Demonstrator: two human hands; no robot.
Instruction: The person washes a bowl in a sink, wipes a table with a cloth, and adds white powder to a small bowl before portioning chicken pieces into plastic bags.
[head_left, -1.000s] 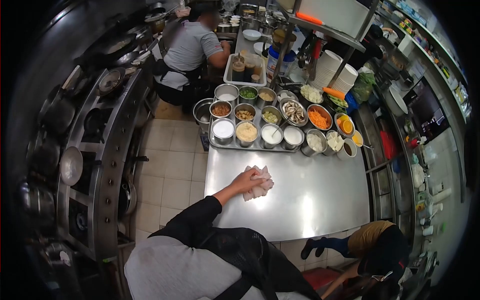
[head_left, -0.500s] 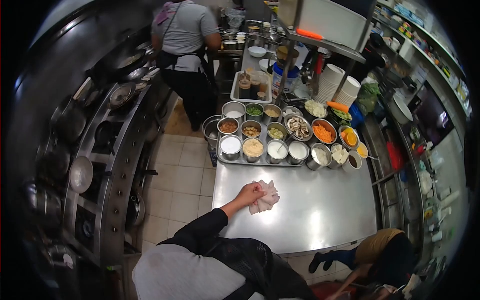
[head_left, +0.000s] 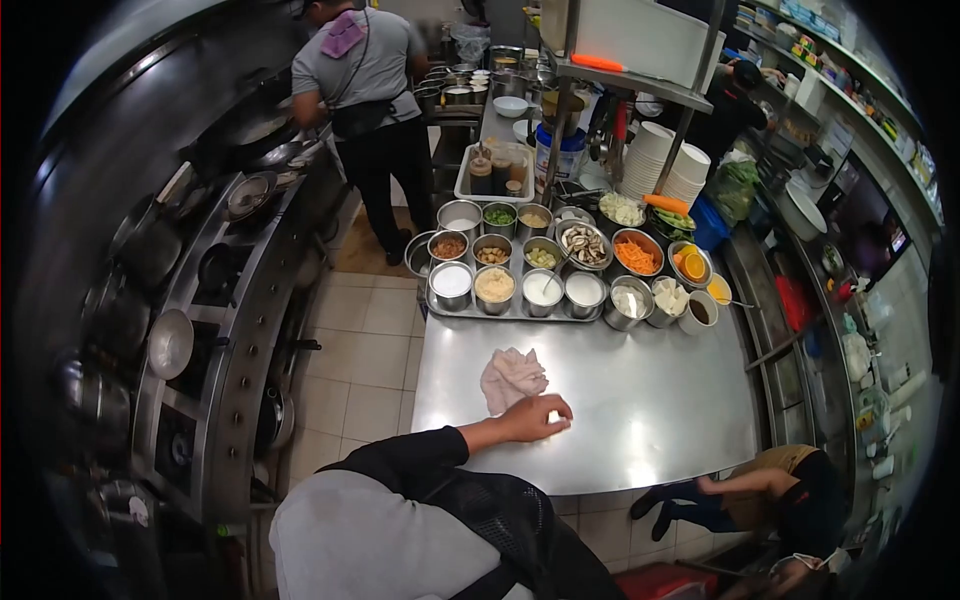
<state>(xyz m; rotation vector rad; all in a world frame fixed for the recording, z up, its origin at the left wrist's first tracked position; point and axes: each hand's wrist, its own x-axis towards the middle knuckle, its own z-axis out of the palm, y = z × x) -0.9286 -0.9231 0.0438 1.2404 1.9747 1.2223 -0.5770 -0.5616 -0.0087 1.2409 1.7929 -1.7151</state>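
My left hand (head_left: pixel 534 418), in a black sleeve, is low over the near part of the steel table (head_left: pixel 640 390). Its fingers are curled towards the thumb. A small bright white patch shows between them, and I cannot tell whether it is a thing held or glare from the metal. Just beyond the hand lies a crumpled pale pink cloth (head_left: pixel 513 378), bunched up on the tabletop. My right hand is out of view.
Steel pots of ingredients, including shredded carrot (head_left: pixel 637 254) and sliced mushrooms (head_left: pixel 584 243), line the table's far side. Stacked white bowls (head_left: pixel 648 160) stand behind. A stove (head_left: pixel 200 370) runs along the left. One person (head_left: pixel 365 100) stands ahead; another (head_left: pixel 770 495) bends at lower right.
My left hand has let go of the cloth and moved nearer and slightly right. The cloth now lies bunched on the table. The person ahead has turned, and the one at lower right has shifted.
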